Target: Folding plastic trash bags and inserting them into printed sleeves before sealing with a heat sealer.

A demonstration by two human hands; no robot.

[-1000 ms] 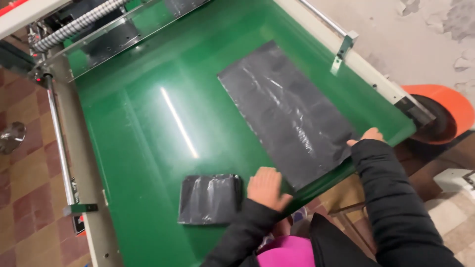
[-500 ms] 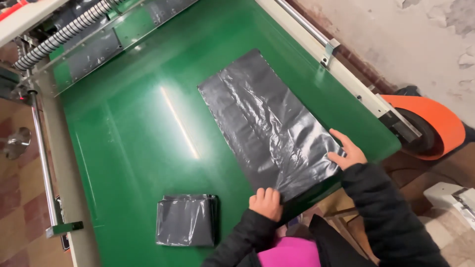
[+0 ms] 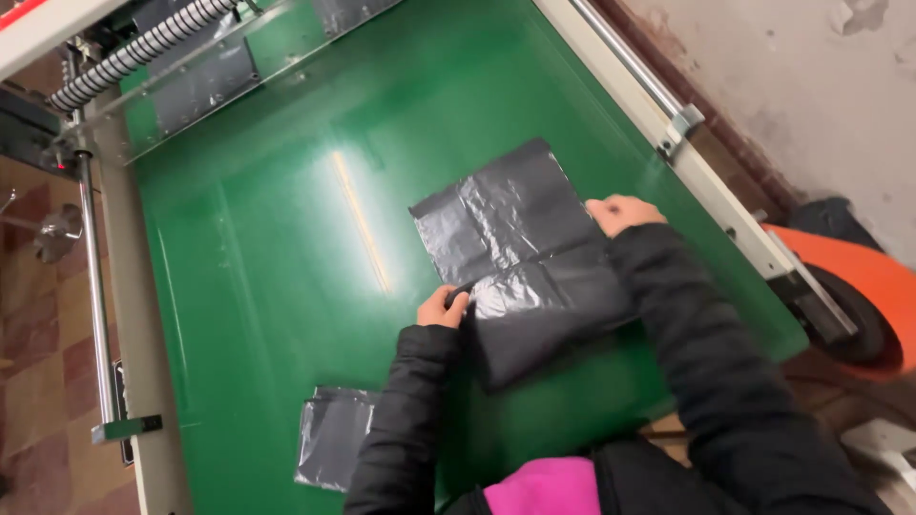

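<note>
A black plastic bag (image 3: 520, 257) lies flat on the green belt (image 3: 286, 286), right of centre, with its near part doubled over the far part so that the fold edge runs across its middle. The left hand (image 3: 442, 307) pinches the left end of that folded edge between thumb and fingers. The right hand (image 3: 620, 213) rests on the bag's right edge, fingers curled; whether it grips the plastic or only presses on it cannot be determined. Both arms wear black sleeves (image 3: 706, 362). A folded stack of black bags (image 3: 334, 448) lies on the near left part of the belt, well apart from the hands. A metal rail (image 3: 668, 133) borders the belt on the right, with an orange wheel (image 3: 863, 296) beyond it.
</note>
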